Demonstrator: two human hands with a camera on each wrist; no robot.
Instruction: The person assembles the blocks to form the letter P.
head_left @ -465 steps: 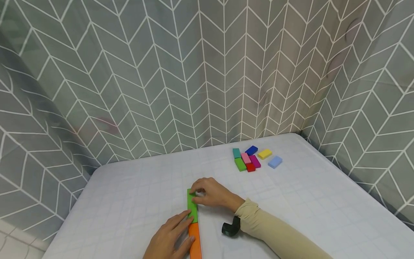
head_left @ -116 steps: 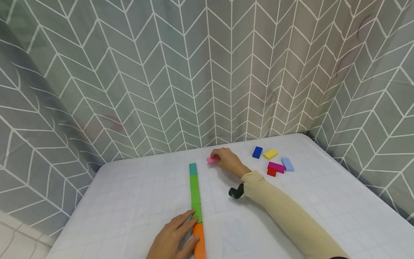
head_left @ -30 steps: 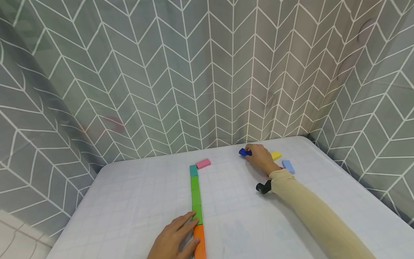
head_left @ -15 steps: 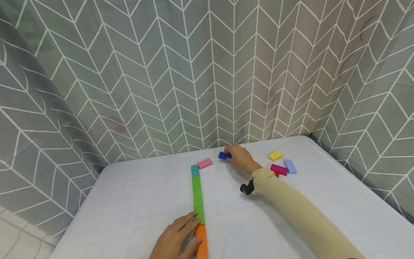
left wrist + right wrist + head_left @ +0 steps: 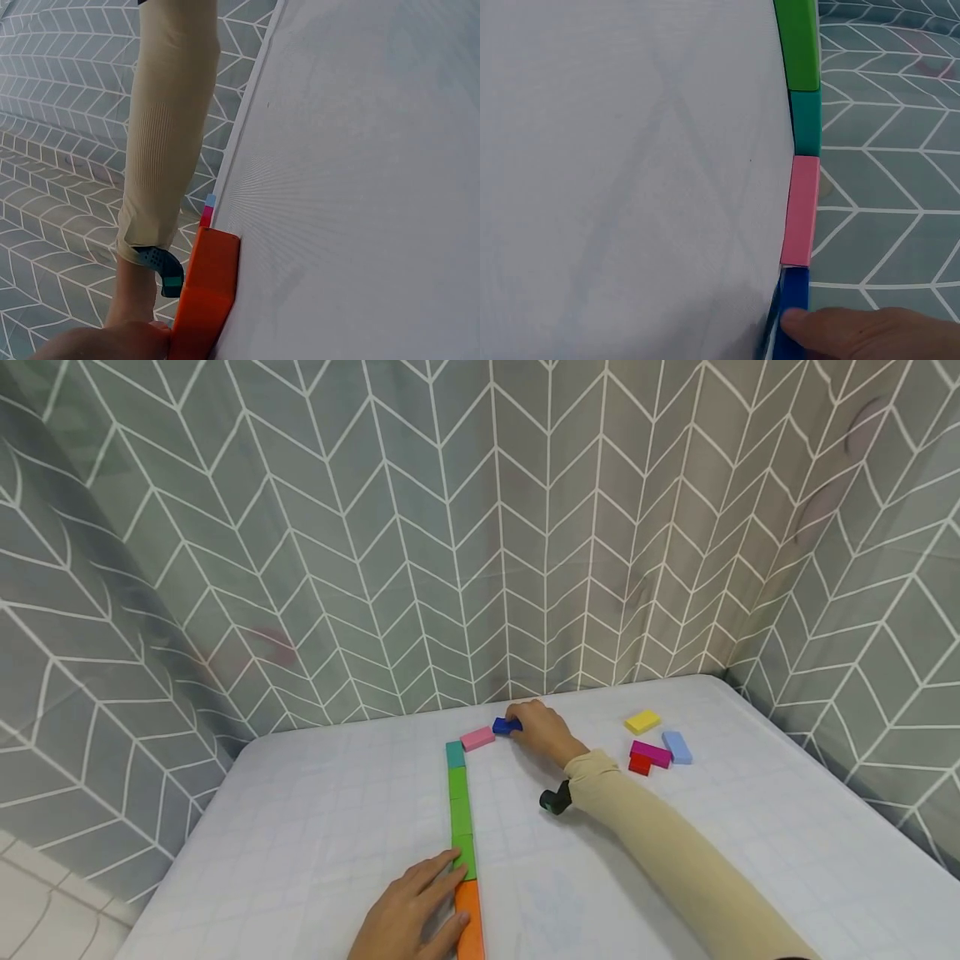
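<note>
In the head view, my right hand (image 5: 542,729) pinches a dark blue block (image 5: 506,727) at the right end of a pink block (image 5: 477,739). In the right wrist view the blue block's end meets, or nearly meets, the pink one. The pink block slants off a teal block (image 5: 455,754), which tops a straight line of several green blocks (image 5: 461,816) and an orange piece (image 5: 470,918). My left hand (image 5: 408,910) lies along the line's left side, its fingertips touching the lowest green block and the orange piece.
To the right on the white-covered table (image 5: 337,827) lie a yellow block (image 5: 642,722), a light blue block (image 5: 677,747), a magenta block (image 5: 650,753) and a red block (image 5: 640,765). A patterned grey curtain (image 5: 450,527) hangs behind. The right wrist carries a black device (image 5: 556,798).
The green, teal and pink blocks have joined the line over the earlier frames. In the last second my right hand has carried the blue block left to the pink one. My left hand stays put.
</note>
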